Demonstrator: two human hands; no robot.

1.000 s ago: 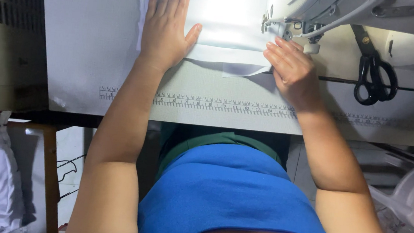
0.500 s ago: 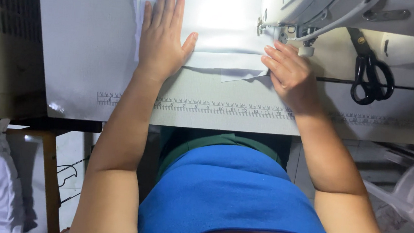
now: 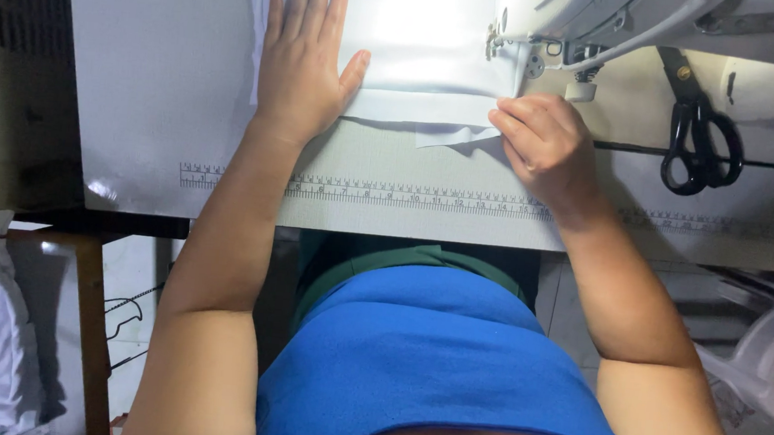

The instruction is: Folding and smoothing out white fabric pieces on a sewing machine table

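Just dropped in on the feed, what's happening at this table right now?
A person sits at a sewing machine working a piece of white fabric. The left hand lies flat, fingers spread, on the fabric's left side. The right hand pinches the fabric's near edge beside the needle area. Black scissors lie to the right, untouched. A ruler strip runs along the table's front edge.

Sewing workshop, sewing machine [image 3: 628,24], scissors [image 3: 700,133], ruler-edged table [image 3: 137,84]
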